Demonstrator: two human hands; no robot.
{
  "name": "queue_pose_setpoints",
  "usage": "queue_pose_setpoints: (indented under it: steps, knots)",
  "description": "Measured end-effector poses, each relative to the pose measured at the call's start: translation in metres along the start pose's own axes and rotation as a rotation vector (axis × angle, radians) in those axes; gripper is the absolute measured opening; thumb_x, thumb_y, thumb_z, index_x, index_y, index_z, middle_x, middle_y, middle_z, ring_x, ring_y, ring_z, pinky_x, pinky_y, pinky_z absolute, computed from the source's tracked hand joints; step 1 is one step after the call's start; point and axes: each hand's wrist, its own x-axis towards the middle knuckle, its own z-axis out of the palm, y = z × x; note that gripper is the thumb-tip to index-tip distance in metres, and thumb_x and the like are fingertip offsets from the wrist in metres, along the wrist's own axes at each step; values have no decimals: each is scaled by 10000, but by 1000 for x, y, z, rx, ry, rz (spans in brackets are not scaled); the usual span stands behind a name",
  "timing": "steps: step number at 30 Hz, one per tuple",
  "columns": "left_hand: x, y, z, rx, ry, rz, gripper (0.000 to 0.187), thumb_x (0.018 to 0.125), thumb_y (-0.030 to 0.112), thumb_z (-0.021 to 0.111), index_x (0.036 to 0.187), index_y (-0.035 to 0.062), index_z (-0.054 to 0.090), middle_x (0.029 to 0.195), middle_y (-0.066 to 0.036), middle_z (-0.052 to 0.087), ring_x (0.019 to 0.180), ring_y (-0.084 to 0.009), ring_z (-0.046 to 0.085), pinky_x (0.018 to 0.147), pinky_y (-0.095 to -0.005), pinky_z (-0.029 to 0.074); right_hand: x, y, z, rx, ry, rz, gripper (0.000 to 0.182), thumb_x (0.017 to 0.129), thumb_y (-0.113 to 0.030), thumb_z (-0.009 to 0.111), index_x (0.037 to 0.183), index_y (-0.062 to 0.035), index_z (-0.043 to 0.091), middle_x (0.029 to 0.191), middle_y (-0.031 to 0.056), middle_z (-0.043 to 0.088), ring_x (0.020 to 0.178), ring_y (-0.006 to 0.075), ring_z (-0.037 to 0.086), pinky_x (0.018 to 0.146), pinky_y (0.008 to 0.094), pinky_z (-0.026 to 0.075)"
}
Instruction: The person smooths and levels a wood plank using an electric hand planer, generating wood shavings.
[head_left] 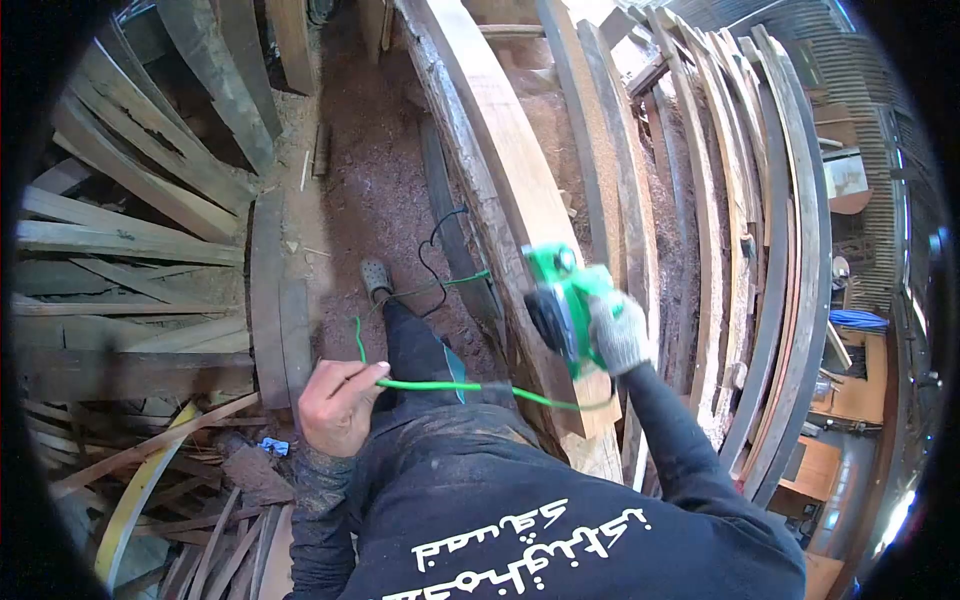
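Observation:
My right hand (618, 335), in a pale knitted glove, is wrapped round the handle of a green electric planer (566, 300). The planer sits over the near part of a long, pale wooden beam (510, 165) and looks slightly smeared by motion. Bare, my left hand (338, 408) pinches a bright green power cord (430, 385) between thumb and fingers, left of the beam. From there the cord runs across my front towards the planer, with a dark taped patch (497, 392) along it. Its other end drops from my fingers towards the ground.
Several long boards (705, 220) lie side by side to the right. Stacked timber (130, 240) fills the left side. Cord also crosses the brown floor (370, 150) near my shoe (376, 276). A blue coil (858, 319) lies at the far right.

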Motion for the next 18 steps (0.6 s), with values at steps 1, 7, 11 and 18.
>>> queue_pose_setpoints:
  steps: [1,7,11,18]
  knots:
    - [-8,4,4,5,8,8,336,815,34,875,1145,87,853,956,-90,737,864,-284,701,735,-390,569,-30,5,-7,-14,17,23,307,1078,-333,675,1068,-36,752,721,127,699,617,209,689,612,382,562]
    - [-38,19,33,-62,-143,115,401,715,11,900,1103,99,849,967,-57,741,836,-255,696,712,-386,587,-153,-17,-52,-98,7,421,363,1011,-291,746,1203,15,775,877,201,789,782,214,778,738,381,597]
    - [-37,22,40,-66,-128,101,429,692,-3,900,1106,95,845,972,-60,742,849,-262,701,723,-382,591,-136,-9,-44,45,42,419,366,1023,-267,750,1226,37,766,898,173,807,813,162,758,747,367,595]
    - [-6,18,22,17,16,17,342,795,-11,867,1123,81,843,976,-97,745,851,-290,697,730,-389,564,-24,-10,-10,71,44,390,368,1024,-316,763,1162,25,775,864,185,787,784,181,753,740,369,593]
